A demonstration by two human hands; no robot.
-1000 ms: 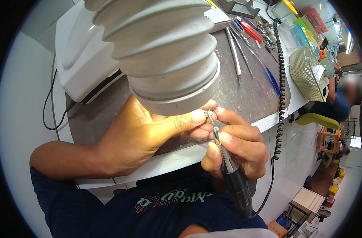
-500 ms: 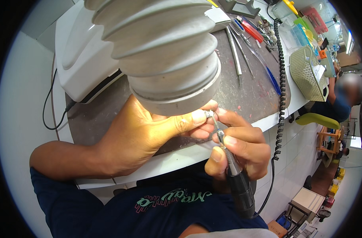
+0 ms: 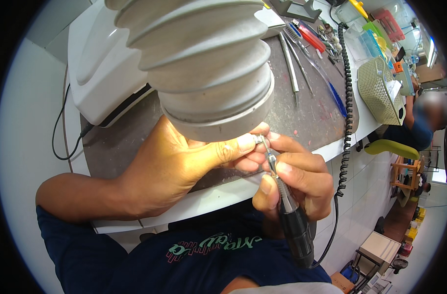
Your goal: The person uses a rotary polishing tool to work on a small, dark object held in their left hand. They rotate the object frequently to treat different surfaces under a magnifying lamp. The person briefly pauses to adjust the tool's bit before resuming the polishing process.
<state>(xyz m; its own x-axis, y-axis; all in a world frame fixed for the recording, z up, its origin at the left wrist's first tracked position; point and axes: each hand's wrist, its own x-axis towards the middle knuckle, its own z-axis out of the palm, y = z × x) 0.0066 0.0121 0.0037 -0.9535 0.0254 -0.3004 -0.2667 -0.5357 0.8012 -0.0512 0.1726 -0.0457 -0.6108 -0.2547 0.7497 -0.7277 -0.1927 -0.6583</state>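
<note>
Between the thumb and fingers of my left hand point(image 3: 177, 164) is a small silvery-white piece point(image 3: 257, 139), pinched so that only its end shows. It is too small to name for certain. My right hand point(image 3: 309, 183) is closed around a rotary handpiece point(image 3: 296, 230) with a black body and a metal nose, held like a pen. The thin bur point(image 3: 264, 142) at its tip is at the small piece, touching or nearly so. Fingers of both hands meet there. A ribbed, pale suction hose point(image 3: 204, 68) hangs just above and hides part of my left fingers.
A white machine point(image 3: 105, 73) stands at the left of the dark mat point(image 3: 311, 130). Metal hand tools point(image 3: 291, 66), a brush point(image 3: 326, 78) and a red-handled tool point(image 3: 311, 38) lie beyond. A coiled black cord point(image 3: 348, 98) runs down the right, near a woven basket point(image 3: 378, 90). Another person point(image 3: 414, 125) sits farther right.
The handpiece and my right hand have shifted very slightly, with the bur a touch higher against the small piece. The small piece looks slightly turned. My left hand has hardly moved.
</note>
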